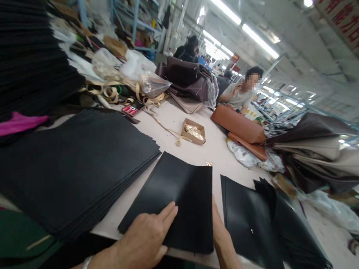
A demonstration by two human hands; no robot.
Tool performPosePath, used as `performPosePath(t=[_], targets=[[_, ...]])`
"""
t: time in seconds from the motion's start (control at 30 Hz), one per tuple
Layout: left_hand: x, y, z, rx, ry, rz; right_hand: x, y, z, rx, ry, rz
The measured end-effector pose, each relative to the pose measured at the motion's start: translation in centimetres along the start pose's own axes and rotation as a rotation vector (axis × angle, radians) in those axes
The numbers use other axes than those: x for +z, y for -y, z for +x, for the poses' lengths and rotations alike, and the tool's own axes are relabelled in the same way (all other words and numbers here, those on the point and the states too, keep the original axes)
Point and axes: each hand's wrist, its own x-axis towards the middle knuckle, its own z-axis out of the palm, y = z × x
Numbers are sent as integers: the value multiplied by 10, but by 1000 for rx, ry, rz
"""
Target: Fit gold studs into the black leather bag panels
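A stack of smooth black leather-like panels (185,190) lies in front of me at the table's near edge. My left hand (151,232) rests on its lower left part, with the fingers stretched out flat on the top surface. Along the right edge of the same stack stands my right hand (221,231), its visible finger straight against the side and its other fingers mostly hidden. To the right of that hand lies another black panel (250,221) with a small shiny metal fitting on it. A large stack of matte black sheets (74,161) is on the left.
A small cardboard box (194,131) with gold-coloured metal parts sits mid-table, and some loose gold pieces (208,163) lie nearer. Brown leather pieces (239,123), dark folded material (318,144) and plastic bags (137,65) surround the work area. A person (239,91) is across the table.
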Motion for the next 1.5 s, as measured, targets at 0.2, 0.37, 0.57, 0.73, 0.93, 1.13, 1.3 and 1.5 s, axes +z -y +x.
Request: performPosePath(t=[0.2,0.37,0.57,0.73,0.93,1.13,1.3,1.5], targets=[[11,-1,6,13,64,30,-49,-83,39,114,-1,-548],[13,5,3,34,72,18,-55,-110,89,111,-38,-657],[25,12,2,89,74,4,-40,-112,122,44,64,-806],[23,10,3,78,90,4,-44,-113,140,105,108,-887],[19,10,5,100,139,0,-43,-107,144,72,151,-934],[18,12,3,115,87,8,-44,-107,135,22,210,-949],[18,13,1,151,55,10,-46,-107,131,59,171,-941],[21,12,-3,156,5,24,-45,-105,123,102,75,-781]])
